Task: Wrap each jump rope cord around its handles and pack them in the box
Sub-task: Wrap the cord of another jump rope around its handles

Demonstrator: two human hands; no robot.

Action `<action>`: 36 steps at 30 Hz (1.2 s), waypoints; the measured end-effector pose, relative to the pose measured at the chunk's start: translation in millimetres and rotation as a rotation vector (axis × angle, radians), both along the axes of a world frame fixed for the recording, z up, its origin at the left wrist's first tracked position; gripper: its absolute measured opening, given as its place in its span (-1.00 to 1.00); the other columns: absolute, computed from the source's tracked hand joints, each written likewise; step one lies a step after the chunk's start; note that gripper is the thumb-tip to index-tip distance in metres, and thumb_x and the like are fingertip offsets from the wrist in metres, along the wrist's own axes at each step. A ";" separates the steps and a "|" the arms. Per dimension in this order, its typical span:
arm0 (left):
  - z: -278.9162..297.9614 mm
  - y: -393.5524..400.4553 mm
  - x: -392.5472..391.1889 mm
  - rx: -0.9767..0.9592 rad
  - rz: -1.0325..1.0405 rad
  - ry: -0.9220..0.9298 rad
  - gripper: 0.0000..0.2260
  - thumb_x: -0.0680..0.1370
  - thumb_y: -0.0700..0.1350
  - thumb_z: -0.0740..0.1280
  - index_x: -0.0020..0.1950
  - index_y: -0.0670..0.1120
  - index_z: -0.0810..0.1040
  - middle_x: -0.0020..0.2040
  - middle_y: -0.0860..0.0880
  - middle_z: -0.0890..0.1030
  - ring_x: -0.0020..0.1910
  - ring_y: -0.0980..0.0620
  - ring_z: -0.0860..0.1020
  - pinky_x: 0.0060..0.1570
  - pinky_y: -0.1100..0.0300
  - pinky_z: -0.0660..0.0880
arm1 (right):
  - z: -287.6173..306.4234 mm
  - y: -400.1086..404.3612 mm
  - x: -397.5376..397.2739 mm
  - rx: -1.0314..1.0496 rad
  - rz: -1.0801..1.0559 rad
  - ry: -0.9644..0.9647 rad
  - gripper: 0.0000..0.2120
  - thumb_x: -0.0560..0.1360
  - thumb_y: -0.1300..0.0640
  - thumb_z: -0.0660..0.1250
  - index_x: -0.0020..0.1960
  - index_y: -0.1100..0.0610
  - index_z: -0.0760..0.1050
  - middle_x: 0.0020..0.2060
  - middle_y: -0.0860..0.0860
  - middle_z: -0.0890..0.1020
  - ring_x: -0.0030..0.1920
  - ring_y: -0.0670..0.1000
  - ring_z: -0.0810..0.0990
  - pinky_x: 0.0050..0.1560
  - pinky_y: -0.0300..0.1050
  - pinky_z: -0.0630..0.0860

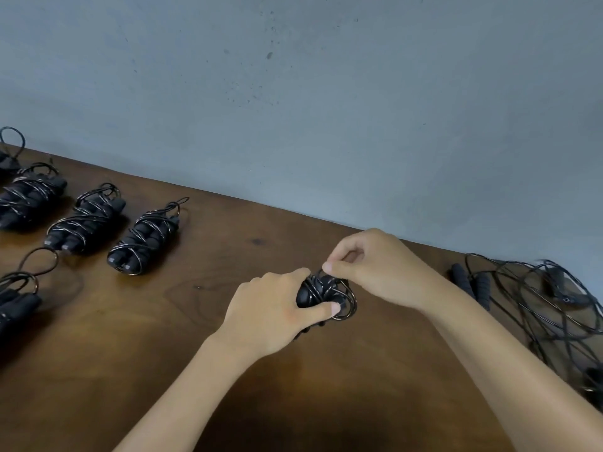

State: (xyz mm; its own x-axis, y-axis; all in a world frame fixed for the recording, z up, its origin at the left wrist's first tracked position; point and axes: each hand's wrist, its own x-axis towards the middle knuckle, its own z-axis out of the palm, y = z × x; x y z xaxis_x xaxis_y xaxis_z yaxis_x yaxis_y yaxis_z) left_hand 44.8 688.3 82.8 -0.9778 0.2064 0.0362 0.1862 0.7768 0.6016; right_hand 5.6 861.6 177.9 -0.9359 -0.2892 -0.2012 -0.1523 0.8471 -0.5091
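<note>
My fingers (332,267) on the right hand (375,269) are curled, pinching the last bit of cord (347,298) just above the bundle (321,293). My left hand (270,311) grips the paired handles from the left, thumb (326,309) pressed across their near end, with the fingers wrapped around behind them. That bundle sits at centre frame, on or just above the brown table (326,386); I cannot tell which.

The head view is the only one. By my count, three wrapped ropes (85,220) lie in a row at the left of the frame, with parts of two more at the left edge, so I judge at least five are done. This one looks nearly finished, only its tail left to tuck. A loose tangle of unwrapped ropes (548,308) waits at the right edge. I see no box, so all the packing is still to come.
</note>
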 end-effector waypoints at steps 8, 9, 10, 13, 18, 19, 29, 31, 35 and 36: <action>-8.0 -4.2 2.2 -0.251 -0.038 0.084 -0.52 0.48 0.54 0.19 -0.06 0.13 0.39 -0.28 0.10 0.52 -0.24 0.04 0.52 -0.26 0.11 0.33 | -27.3 6.2 -11.8 -0.023 0.025 -0.177 -0.97 0.54 0.12 0.46 -0.07 0.05 0.63 -0.18 -0.01 0.70 -0.19 -0.07 0.66 -0.06 -0.15 0.64; -7.8 -6.4 1.5 -0.242 -0.031 0.079 -0.52 0.47 0.54 0.20 -0.06 0.13 0.40 -0.28 0.10 0.52 -0.25 0.05 0.52 -0.27 0.12 0.33 | -32.3 8.3 -12.7 -0.119 -0.027 -0.196 -0.98 0.56 0.16 0.44 -0.05 0.10 0.63 -0.19 0.02 0.71 -0.18 -0.03 0.68 -0.04 -0.12 0.67; -7.3 -8.1 0.9 -0.235 -0.031 0.074 -0.51 0.47 0.54 0.20 -0.06 0.13 0.40 -0.28 0.10 0.53 -0.25 0.07 0.52 -0.27 0.13 0.33 | -35.8 10.9 -13.4 -0.213 -0.084 -0.216 -0.96 0.58 0.19 0.41 -0.02 0.15 0.62 -0.20 0.04 0.72 -0.19 -0.01 0.69 -0.07 -0.12 0.68; -4.6 -11.4 2.1 -0.196 -0.040 0.071 -0.49 0.45 0.57 0.19 -0.10 0.12 0.43 -0.31 0.10 0.54 -0.29 0.12 0.51 -0.28 0.15 0.34 | -40.2 18.0 -16.2 -0.426 -0.271 -0.252 -0.91 0.63 0.25 0.33 0.04 0.25 0.60 -0.16 0.09 0.74 -0.27 0.00 0.70 -0.26 -0.18 0.62; -3.3 -24.2 4.3 -0.073 0.005 0.027 -0.47 0.46 0.56 0.22 -0.20 0.09 0.42 -0.31 0.13 0.58 -0.30 0.17 0.54 -0.27 0.21 0.37 | -48.4 30.3 -24.8 -0.632 -0.458 -0.230 -0.81 0.63 0.19 0.38 0.14 0.30 0.59 -0.09 0.14 0.74 -0.18 0.09 0.75 -0.25 -0.18 0.61; -4.9 -28.4 4.6 -0.055 0.021 0.014 -0.48 0.46 0.56 0.23 -0.19 0.09 0.43 -0.30 0.14 0.59 -0.29 0.19 0.54 -0.25 0.21 0.39 | -51.9 29.5 -25.1 -0.653 -0.456 -0.235 -0.81 0.62 0.18 0.39 0.15 0.29 0.59 -0.07 0.12 0.74 -0.15 0.09 0.76 -0.23 -0.18 0.61; -25.2 -81.0 25.3 0.065 0.240 -0.164 -0.46 0.47 0.53 0.24 -0.19 0.05 0.52 -0.27 0.09 0.61 -0.23 0.13 0.58 -0.23 0.13 0.40 | -90.6 -22.9 -24.6 -0.676 -0.315 -0.324 -0.82 0.62 0.18 0.38 0.19 0.21 0.58 0.01 0.08 0.75 -0.07 0.09 0.76 -0.04 -0.10 0.64; -31.7 -94.1 30.7 0.076 0.296 -0.204 -0.43 0.48 0.54 0.23 -0.17 0.02 0.53 -0.26 0.07 0.64 -0.21 0.08 0.61 -0.21 0.10 0.48 | -97.6 -39.6 -23.1 -0.659 -0.268 -0.352 -0.82 0.63 0.20 0.36 0.22 0.18 0.58 0.02 0.05 0.75 -0.04 0.09 0.76 0.00 -0.08 0.66; -41.3 -120.0 44.2 0.106 0.421 -0.255 -0.40 0.50 0.52 0.22 -0.20 -0.04 0.50 -0.33 0.03 0.60 -0.25 -0.02 0.61 -0.26 0.08 0.44 | -110.7 -75.7 -18.7 -0.657 -0.171 -0.411 -0.77 0.63 0.19 0.36 0.28 0.13 0.54 0.11 0.03 0.72 -0.01 0.10 0.75 0.06 -0.06 0.66; -43.1 -126.5 47.8 0.107 0.447 -0.260 -0.40 0.51 0.51 0.21 -0.21 -0.05 0.47 -0.34 0.03 0.58 -0.27 -0.03 0.60 -0.28 0.07 0.40 | -114.2 -85.4 -18.1 -0.659 -0.153 -0.422 -0.75 0.63 0.18 0.36 0.30 0.13 0.52 0.13 0.02 0.71 0.00 0.09 0.75 0.05 -0.06 0.67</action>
